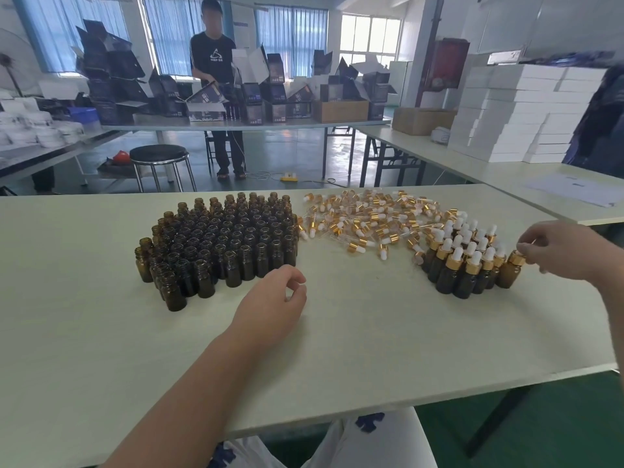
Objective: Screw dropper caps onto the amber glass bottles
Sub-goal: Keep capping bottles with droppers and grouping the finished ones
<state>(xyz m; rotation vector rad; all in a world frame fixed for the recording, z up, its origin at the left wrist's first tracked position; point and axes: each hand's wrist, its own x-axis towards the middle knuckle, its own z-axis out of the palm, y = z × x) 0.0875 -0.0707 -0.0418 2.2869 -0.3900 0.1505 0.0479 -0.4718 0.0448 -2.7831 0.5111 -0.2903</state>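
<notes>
Packing room, long pale counter (337, 349) across the foreground. Behind it are more tables with dark cartons, a white box stack (513, 113) at upper right, a stool (158, 155), and a person (216, 62) standing at the far table.

Layout on the counter:
- Left of centre: uncapped bottles (219, 238), a dense upright block with all necks bare.
- Centre, toward the far edge: loose dropper caps (364, 217) in a scattered pile, gold collars with white bulbs, lying on their sides.
- Right: capped bottles (466, 258), a small upright cluster touching the right end of the cap pile.

Hands:
- Right hand (560, 248), right edge of frame: fingertips pinch the top of the end bottle (510, 273) on the right rim of the capped cluster. The gold collar is visible and the bulb is hidden by the fingers. The bottle stands on the counter.
- Left hand (277, 298), centre: fingers loosely curled and holding nothing, just in front of the uncapped block.

Progress, my read: early. The capped cluster is a small fraction of the uncapped block, so most of the job is left. The cap pile looks big enough to cover a good share of it, though I can't confirm a full match. Current step looks like parking a finished bottle, or giving its cap a last twist; can't tell which. Likely next: left hand takes a bare bottle from the near edge of the block.
</notes>
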